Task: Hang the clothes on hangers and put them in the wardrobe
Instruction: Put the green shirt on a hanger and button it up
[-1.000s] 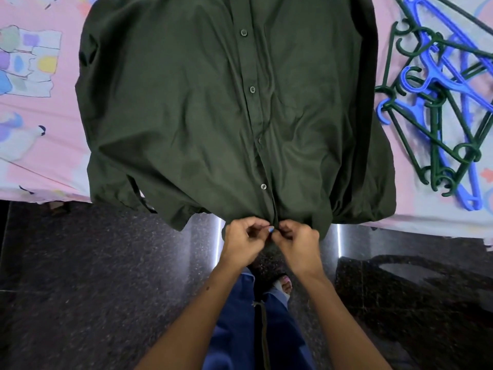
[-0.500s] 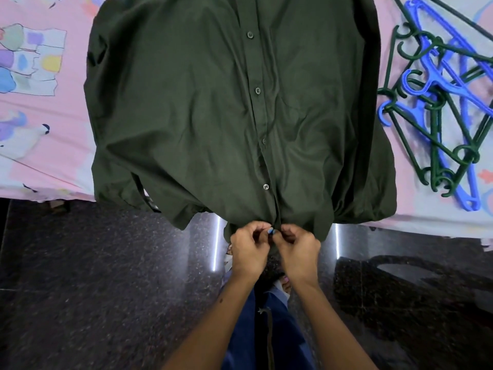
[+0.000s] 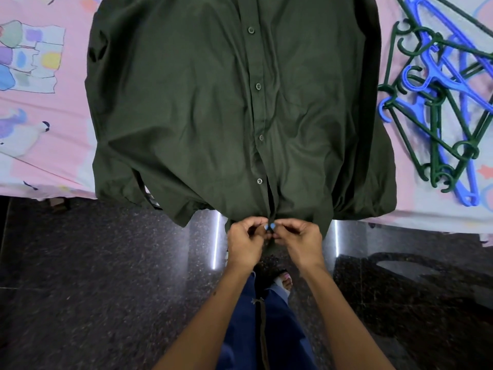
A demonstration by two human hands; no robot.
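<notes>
The dark green shirt lies front-up on the bed, its hem hanging over the near edge, likely so the placket sits within easy reach. The left hand and right hand each pinch the placket at the hem, apparently working the lowest button. A tangle of green and blue hangers waits to the right, untouched.

A home bedroom: bed w/ pink cartoon-print sheet, plastic clothes hangers piled on it, polished dark stone floor below.
</notes>
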